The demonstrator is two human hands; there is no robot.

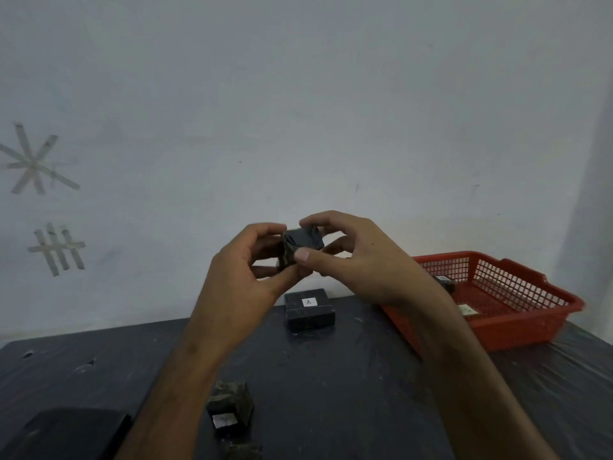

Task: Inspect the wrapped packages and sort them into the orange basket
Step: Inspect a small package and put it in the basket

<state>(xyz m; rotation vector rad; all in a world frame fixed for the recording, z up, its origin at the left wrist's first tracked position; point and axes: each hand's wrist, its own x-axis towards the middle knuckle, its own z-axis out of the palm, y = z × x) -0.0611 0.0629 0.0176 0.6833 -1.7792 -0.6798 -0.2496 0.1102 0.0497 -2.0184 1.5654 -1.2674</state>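
Note:
A small black wrapped package [302, 243] is raised above the dark table [365, 376]. My left hand [247, 277] and my right hand [351, 257] both pinch it between fingers and thumb. Below them, at the table's far edge, lies a flat black package [310, 310] with a white label marked A. Close to me a small black cube package [230, 410] with a pale label stands beside my left forearm, and another dark package [243, 452] shows at the bottom edge. The orange basket [517, 323] sits at the right with dark packages [446, 281] inside, partly hidden by my right wrist.
A larger flat black box [66, 433] lies at the near left corner of the table. A white wall [298, 111] with grey tape marks [36, 161] rises right behind the table's far edge.

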